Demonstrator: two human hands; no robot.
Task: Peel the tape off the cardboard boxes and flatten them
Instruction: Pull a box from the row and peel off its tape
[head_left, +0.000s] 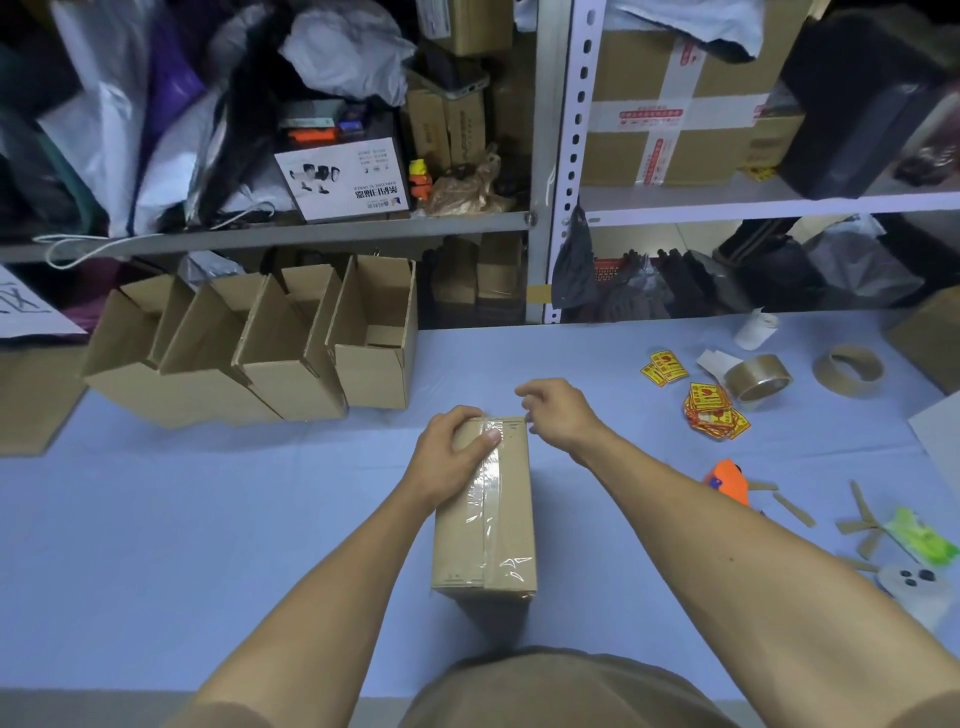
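Observation:
A closed brown cardboard box (511, 525) stands on the blue table (208, 519) in front of me. A strip of clear tape (492, 499) runs along the seam of its top. My left hand (449, 454) grips the far left corner of the box, with the thumb lying on the tape. My right hand (553, 413) is at the far right corner, its fingers curled and its fingertips pinching at the tape end by the box's far edge. Whether any tape is lifted there is too small to tell.
Several open cardboard boxes (270, 353) stand in a row at the back left. To the right lie red and yellow stickers (709, 410), a tape roll (756, 376), an empty tape core (849, 370), an orange tool (730, 480) and cardboard scraps (862, 519). Metal shelving (550, 218) rises behind.

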